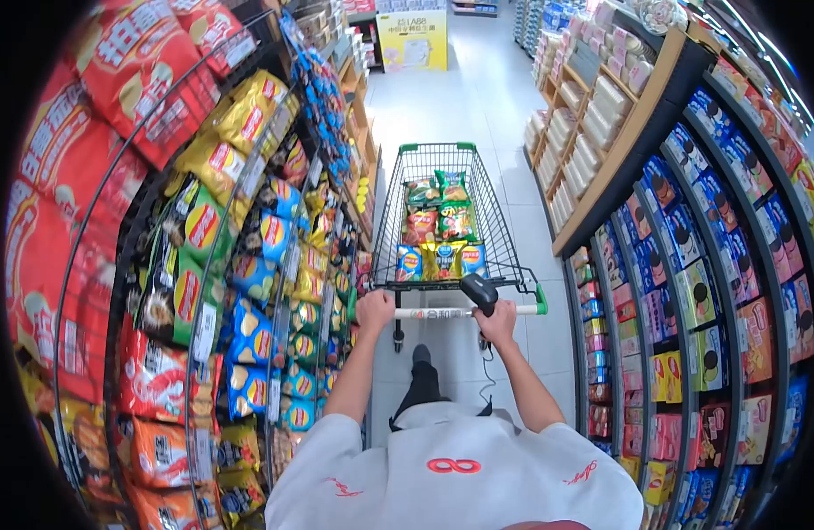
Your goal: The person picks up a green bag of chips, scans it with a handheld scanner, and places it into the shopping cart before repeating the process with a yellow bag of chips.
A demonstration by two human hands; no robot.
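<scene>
My left hand is wrapped round the left part of the white shopping cart handle. Further right, my right hand is closed round a black handheld scanner and rests against the same handle. A coiled cord hangs below that hand. Ahead of both hands is the wire shopping cart with green corners. Several bags of chips lie in it, among them a red bag, a green bag and a yellow-and-black bag.
On the left, close to the cart, a wire rack holds many snack bags. Shelves of boxed biscuits line the right side, with a wooden shelf end beyond. Tiled floor runs ahead to a yellow sign.
</scene>
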